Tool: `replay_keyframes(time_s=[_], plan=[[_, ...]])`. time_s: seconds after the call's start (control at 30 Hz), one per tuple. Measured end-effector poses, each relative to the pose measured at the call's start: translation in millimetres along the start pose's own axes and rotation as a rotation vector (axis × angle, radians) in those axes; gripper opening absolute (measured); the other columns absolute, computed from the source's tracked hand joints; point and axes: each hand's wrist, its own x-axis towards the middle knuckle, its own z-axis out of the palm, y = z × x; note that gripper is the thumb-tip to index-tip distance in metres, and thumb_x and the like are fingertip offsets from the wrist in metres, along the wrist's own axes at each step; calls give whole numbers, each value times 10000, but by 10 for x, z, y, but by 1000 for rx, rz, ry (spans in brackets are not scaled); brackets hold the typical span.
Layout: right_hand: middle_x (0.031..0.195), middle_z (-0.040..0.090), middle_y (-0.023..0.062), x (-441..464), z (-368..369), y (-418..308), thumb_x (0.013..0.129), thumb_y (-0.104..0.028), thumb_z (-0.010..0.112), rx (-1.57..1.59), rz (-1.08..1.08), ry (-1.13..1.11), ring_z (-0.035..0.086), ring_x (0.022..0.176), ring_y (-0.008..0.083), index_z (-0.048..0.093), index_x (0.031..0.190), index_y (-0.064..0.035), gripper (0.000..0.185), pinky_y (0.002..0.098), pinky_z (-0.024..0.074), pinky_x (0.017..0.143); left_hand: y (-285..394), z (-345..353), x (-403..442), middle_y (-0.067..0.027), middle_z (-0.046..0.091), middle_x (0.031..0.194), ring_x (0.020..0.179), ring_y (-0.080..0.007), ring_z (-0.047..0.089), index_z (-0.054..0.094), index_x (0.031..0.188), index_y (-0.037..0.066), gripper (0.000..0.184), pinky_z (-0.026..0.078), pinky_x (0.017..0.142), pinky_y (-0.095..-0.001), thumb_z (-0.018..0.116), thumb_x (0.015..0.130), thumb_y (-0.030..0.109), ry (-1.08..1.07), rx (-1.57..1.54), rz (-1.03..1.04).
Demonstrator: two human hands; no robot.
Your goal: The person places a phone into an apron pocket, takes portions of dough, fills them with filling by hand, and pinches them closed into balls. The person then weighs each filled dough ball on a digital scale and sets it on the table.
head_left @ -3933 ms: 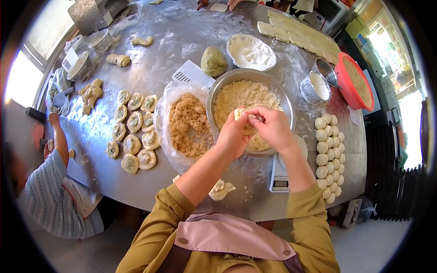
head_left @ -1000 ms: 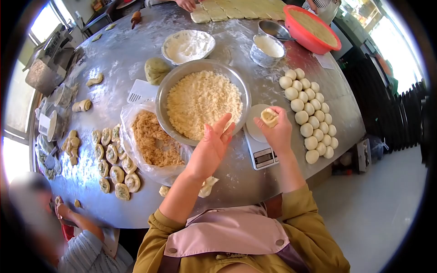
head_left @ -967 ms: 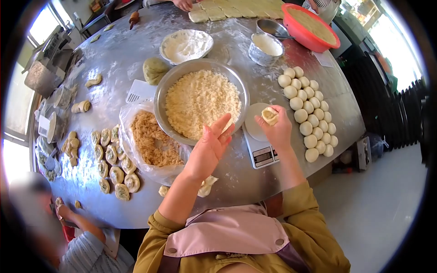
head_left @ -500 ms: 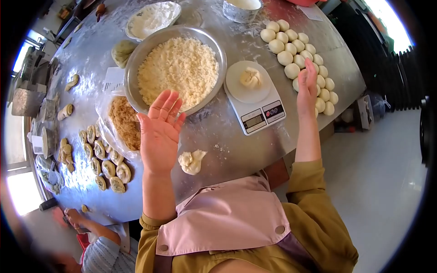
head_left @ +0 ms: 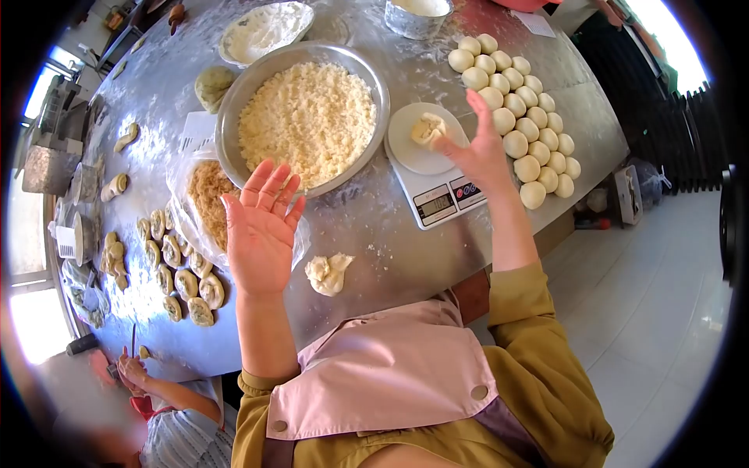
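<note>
My left hand [head_left: 265, 238] is raised palm up, fingers stretched out and nothing in it. It hovers in front of the metal bowl [head_left: 380, 125] of pale crumbly mixture [head_left: 308, 121], beside a plastic bag of brown shredded filling [head_left: 207, 199]. Over the digital kitchen scale [head_left: 406, 191], my right hand [head_left: 482, 152] spreads its thumb and fingers. The thumb reaches the right side of a small dough lump [head_left: 428, 130] on the round weighing plate; whether it touches cannot be told. A gathered dough piece [head_left: 328, 274] lies on the steel table between my forearms.
Rows of round dough balls [head_left: 527, 168] sit at the right. Several coiled dough pieces [head_left: 186, 285] lie at the left. A flour bowl [head_left: 265, 33], a metal tub [head_left: 417, 19] and a greenish dough lump [head_left: 213, 87] stand farther back. Another person [head_left: 175, 413] works at lower left.
My right hand has moved left from beside the dough balls to the dough lump on the scale, its fingers spreading. My left hand has shifted slightly left and down, still palm up.
</note>
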Motion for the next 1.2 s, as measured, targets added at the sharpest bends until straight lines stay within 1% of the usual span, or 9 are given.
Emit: replay_keyframes(time_s=[0.13, 0.37, 0.47, 0.57, 0.7, 0.77, 0.93, 1.1, 1.2], plan=[[1352, 486, 140, 2, 234, 17, 590, -395, 867, -409, -47, -102, 374, 1310, 370, 370, 1394, -129, 982, 461, 291, 1085, -2, -24, -15, -134, 465, 1348, 1248, -262, 437, 375, 1383, 38, 663, 337, 1041, -410, 306, 979, 559, -9, 4, -14], [1138, 619, 144, 54, 483, 166, 629, -274, 867, -322, 15, -64, 566, 1101, 311, 482, 1253, -81, 758, 408, 446, 940, -44, 77, -48, -147, 489, 1327, 1224, -263, 467, 381, 1381, 28, 608, 372, 1013, -402, 349, 990, 493, 4, 42, -72], [1069, 636, 143, -34, 308, -401, 652, -288, 867, -25, 128, -85, 625, 990, 264, 497, 1215, -63, 710, 360, 502, 851, -135, 86, -61, -118, 504, 1316, 1191, -230, 489, 376, 1391, 41, 535, 376, 1012, -379, 367, 1010, 417, -29, 77, -133], [1018, 648, 84, -189, 319, -826, 664, -320, 869, 232, 63, -265, 622, 925, 166, 514, 1179, -45, 683, 320, 516, 805, -305, 137, -11, -111, 502, 1320, 1178, -231, 496, 371, 1398, 52, 514, 387, 1004, -386, 362, 1016, 396, -34, 114, -188], [1053, 629, 131, -372, 606, -1162, 638, -370, 865, 146, -227, -351, 595, 1007, 290, 522, 1152, -30, 705, 391, 480, 875, -266, 336, -35, -83, 524, 1262, 1111, -197, 530, 364, 1405, 91, 455, 433, 953, -385, 384, 1021, 335, -157, -312, -399], [1090, 617, 130, -437, 794, -1215, 625, -396, 861, 19, -457, -301, 559, 1068, 328, 528, 1140, -28, 715, 424, 451, 920, -316, 270, -89, -86, 534, 1244, 1091, -200, 559, 387, 1375, 95, 410, 479, 887, -347, 390, 1019, 299, -64, -250, -363], [1345, 476, 208, -540, 1126, -1327, 865, -578, 536, 18, -607, -305, 431, 1266, 422, 492, 1181, -13, 649, 499, 335, 1035, -269, 167, -212, -77, 570, 1178, 1020, -177, 595, 428, 1337, 129, 361, 518, 774, -311, 426, 976, 136, 90, -225, -256], [1216, 609, 162, -665, 1341, -1377, 995, -314, 445, 235, -414, -280, 477, 1265, 374, 606, 1070, -20, 343, 444, 343, 1065, -282, 102, -247, -8, 573, 1115, 944, -113, 562, 468, 1282, 138, 339, 470, 751, -257, 483, 963, 252, 121, -19, -208], [1215, 611, 166, -685, 1403, -1409, 1030, -254, 381, 505, -141, -279, 503, 1246, 311, 610, 1071, 1, 345, 381, 378, 1042, -434, 85, -266, -37, 499, 1281, 1063, -127, 507, 360, 1409, 129, 498, 431, 791, -252, 435, 984, 378, 120, -66, 45]])
